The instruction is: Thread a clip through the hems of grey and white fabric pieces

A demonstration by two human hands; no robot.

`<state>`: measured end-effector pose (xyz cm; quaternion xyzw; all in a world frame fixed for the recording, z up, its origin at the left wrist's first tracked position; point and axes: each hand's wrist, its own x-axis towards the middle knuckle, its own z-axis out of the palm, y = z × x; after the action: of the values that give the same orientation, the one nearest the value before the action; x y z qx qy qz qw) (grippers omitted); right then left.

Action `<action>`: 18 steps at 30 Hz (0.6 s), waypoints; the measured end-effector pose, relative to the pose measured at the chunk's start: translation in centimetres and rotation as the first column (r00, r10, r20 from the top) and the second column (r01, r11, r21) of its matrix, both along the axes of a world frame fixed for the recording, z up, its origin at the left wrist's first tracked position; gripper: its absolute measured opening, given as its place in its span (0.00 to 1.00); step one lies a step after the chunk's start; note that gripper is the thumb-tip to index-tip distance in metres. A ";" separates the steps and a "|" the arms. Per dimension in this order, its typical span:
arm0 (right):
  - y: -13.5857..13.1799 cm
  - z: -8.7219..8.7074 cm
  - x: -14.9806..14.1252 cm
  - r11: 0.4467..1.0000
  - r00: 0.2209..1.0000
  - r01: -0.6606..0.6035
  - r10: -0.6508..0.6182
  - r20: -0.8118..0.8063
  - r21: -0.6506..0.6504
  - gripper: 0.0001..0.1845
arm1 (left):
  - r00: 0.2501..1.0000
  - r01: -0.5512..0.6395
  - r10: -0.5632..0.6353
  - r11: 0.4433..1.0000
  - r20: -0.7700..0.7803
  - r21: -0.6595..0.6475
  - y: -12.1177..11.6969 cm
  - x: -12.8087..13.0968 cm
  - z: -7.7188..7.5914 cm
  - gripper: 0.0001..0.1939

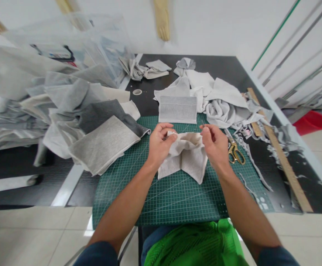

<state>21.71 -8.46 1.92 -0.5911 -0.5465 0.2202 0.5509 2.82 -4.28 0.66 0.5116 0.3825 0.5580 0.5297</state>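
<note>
- Table (146,101): black, pale strips across it, carrying nearly everything here.
- Mat (177,199): green, gridded, flat along the table's near edge.
- Heap (67,103): gray, white and beige fabric, loosely stacked at the left, one corner overlapping the mat.
- Bin (102,29): clear plastic, standing behind the heap, which hides its lower front. Something grayish shows through the wall, too blurred to name; a dark handle and a small printed patch show too.
- Pile (222,96): crumpled whitish fabric at the back right, beyond the mat.
- Bucket (313,122): red, beyond the table's right side; what it contains cannot be made out.
- Ruler (285,162): wooden, slanting along the right side of the table among scraps (256,171), some of which reach onto the mat.
- Cloth (192,159): pale gray, over the middle of the mat, stretched between both hands, its top edge bunched and its lower part spread in two flaps. Whether it touches the mat is hard to tell.
- Left hand (161,144): its grip pinches the cloth's upper left corner.
- Right hand (215,144): its grip pinches the upper right corner, thumb against fingers.
- Scissors (235,153): gold-handled, on the mat just beside the right hand.
- Tape (137,92): a small white roll between heap and pile.
</note>
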 end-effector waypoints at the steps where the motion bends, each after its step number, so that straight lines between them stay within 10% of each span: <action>1: 0.4 -0.3 0.5 1.000 0.999 0.018 -0.018 -0.032 0.001 0.17 | 1.000 0.004 -0.004 1.000 -0.001 0.016 0.2 -0.1 -0.1 0.17; 7: 1.2 -0.9 0.9 0.999 0.999 -0.039 0.039 0.007 -0.003 0.10 | 0.997 0.054 -0.050 0.996 -0.059 0.066 0.4 -0.1 -0.2 0.15; 18: 0.8 0.7 3.0 0.970 0.929 -0.188 0.226 0.292 -0.153 0.26 | 0.896 -0.114 0.198 0.967 -0.396 0.227 1.3 -1.6 -0.5 0.13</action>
<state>24.73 -7.65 2.63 -0.5896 -0.6704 0.2154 0.3956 1.21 -2.96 0.21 0.6363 0.4689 0.5124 0.3359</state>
